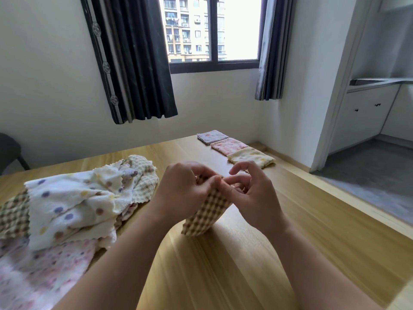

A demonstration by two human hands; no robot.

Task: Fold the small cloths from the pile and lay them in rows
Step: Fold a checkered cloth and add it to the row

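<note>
A brown checked cloth (pixel 206 214) hangs doubled over above the wooden table (pixel 290 231), its lower edge touching the top. My left hand (pixel 185 191) pinches its upper edge, and my right hand (pixel 248 189) pinches the same edge right beside it. The pile of unfolded cloths (pixel 73 198) lies at the left, with a white dotted one on top. Along the far right edge three folded cloths lie in a row: a grey one (pixel 212 136), a pink one (pixel 229 146) and a yellow one (pixel 251 158).
The table ends at the right above a grey floor (pixel 366 175). A dark chair (pixel 10 151) stands at the far left. A window with dark curtains (pixel 138 59) is behind the table, and white cabinets (pixel 366 110) stand at the right.
</note>
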